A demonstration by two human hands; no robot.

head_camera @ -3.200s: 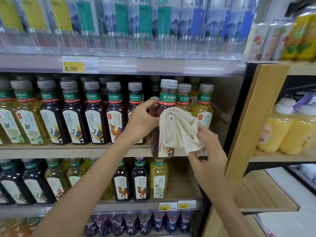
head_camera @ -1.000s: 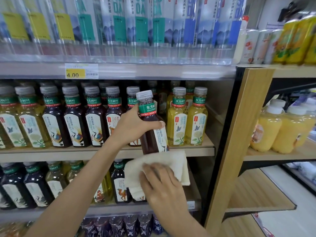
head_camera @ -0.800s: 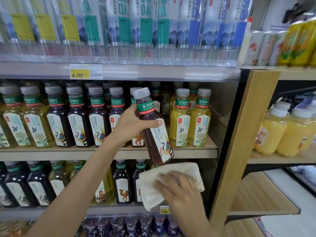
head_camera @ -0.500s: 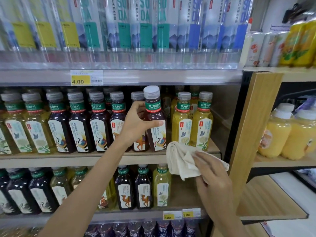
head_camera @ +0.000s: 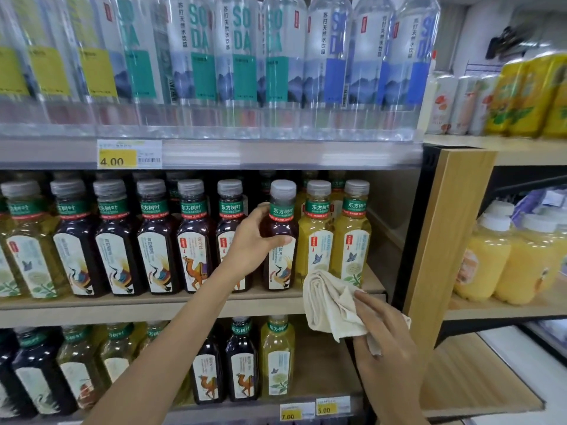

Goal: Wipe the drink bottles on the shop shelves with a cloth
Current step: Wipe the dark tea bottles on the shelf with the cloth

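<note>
A dark tea bottle [head_camera: 280, 240] with a grey cap and green neck band stands upright on the middle shelf [head_camera: 153, 305], in the front row between dark and yellow bottles. My left hand [head_camera: 254, 240] grips it round the shoulder, thumb across its front. My right hand [head_camera: 383, 335] holds a crumpled cream cloth [head_camera: 329, 305] just below and right of that bottle, in front of the shelf edge, apart from the bottle. Two yellow tea bottles [head_camera: 334, 237] stand right of the held one.
Clear soda water bottles [head_camera: 239, 56] fill the shelf above, with a 4.00 price tag [head_camera: 129, 154]. More tea bottles [head_camera: 245, 363] stand on the lower shelf. A wooden upright [head_camera: 445, 240] bounds the bay on the right; orange juice bottles [head_camera: 506, 259] and yellow cans [head_camera: 527, 93] sit beyond it.
My left hand has tilted the dark bottle upright and set it back into the front row on the middle shelf. My right hand has drawn the cloth from under the bottle to the right.
</note>
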